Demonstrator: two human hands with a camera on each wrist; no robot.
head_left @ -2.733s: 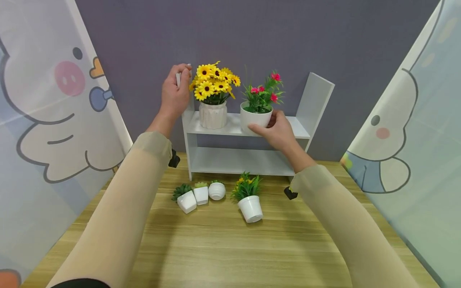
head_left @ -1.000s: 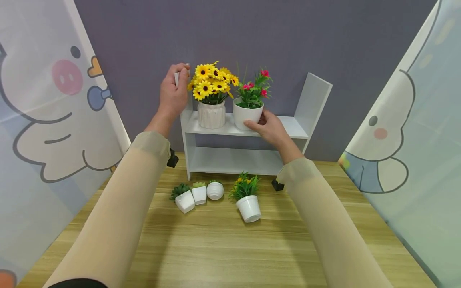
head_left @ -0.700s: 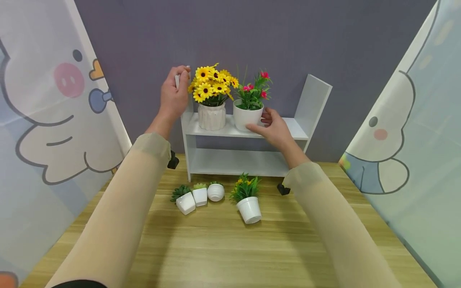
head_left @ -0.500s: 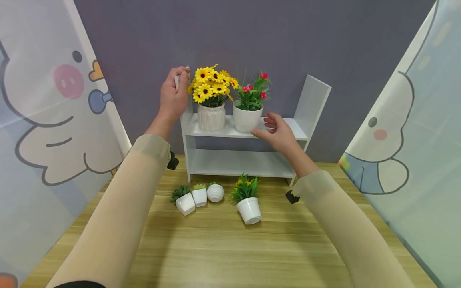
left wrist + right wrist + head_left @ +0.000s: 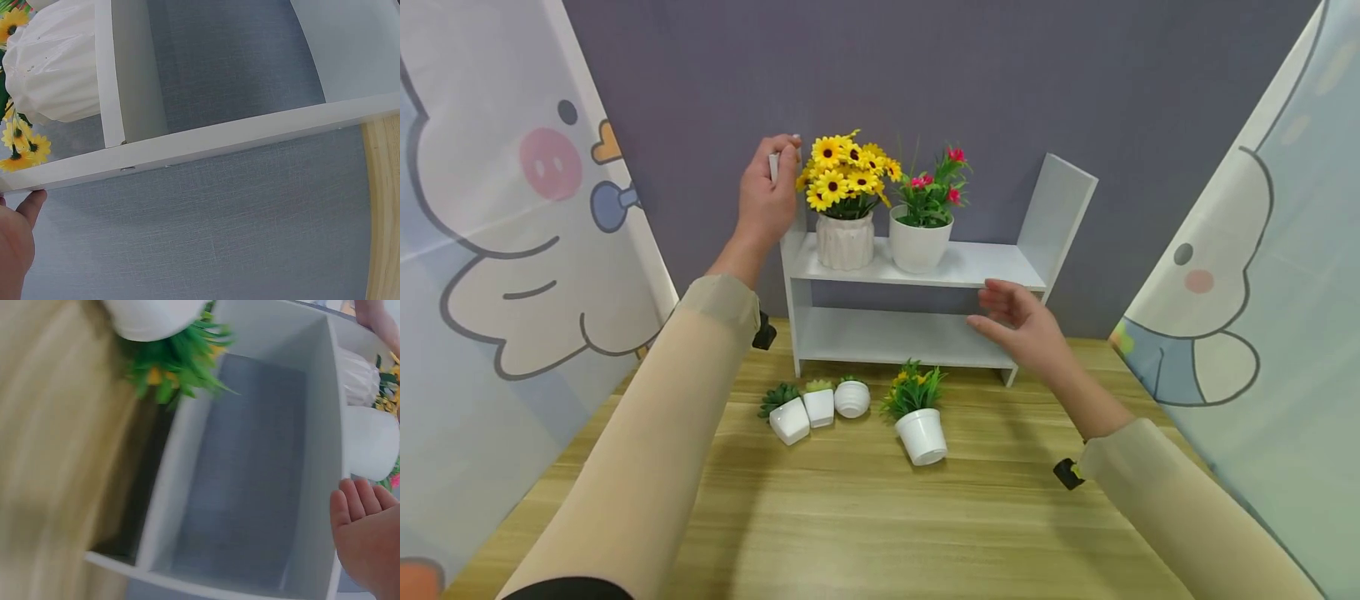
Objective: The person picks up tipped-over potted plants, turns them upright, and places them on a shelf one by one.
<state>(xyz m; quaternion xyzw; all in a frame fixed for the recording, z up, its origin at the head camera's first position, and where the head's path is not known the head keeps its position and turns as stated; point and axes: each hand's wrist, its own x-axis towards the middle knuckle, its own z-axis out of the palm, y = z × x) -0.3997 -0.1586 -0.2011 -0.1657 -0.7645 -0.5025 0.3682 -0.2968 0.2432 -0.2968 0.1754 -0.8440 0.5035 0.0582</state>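
My left hand (image 5: 767, 192) grips the top of the left side panel of a white two-tier shelf (image 5: 985, 263). On its upper board stand two pots side by side: yellow daisies in a ribbed white pot (image 5: 846, 242), and a plant with pink-red flowers in a smooth white pot (image 5: 919, 247). My right hand (image 5: 1026, 329) hovers in front of the shelf's right part, fingers loosely bent, holding nothing. In the right wrist view its fingers (image 5: 356, 497) appear near the smooth pot but apart from it.
On the wooden table (image 5: 820, 517) in front of the shelf, a yellow-flowered plant in a white pot (image 5: 922, 437) lies tipped over. Left of it lie three small succulent pots (image 5: 818, 407). Cartoon-printed panels (image 5: 542, 242) flank the table, and a grey wall (image 5: 925, 67) rises behind.
The smooth pot with pink-red flowers has slid left toward the daisies. My right hand has let go of it and drawn back down and to the right. The left hand stays put.
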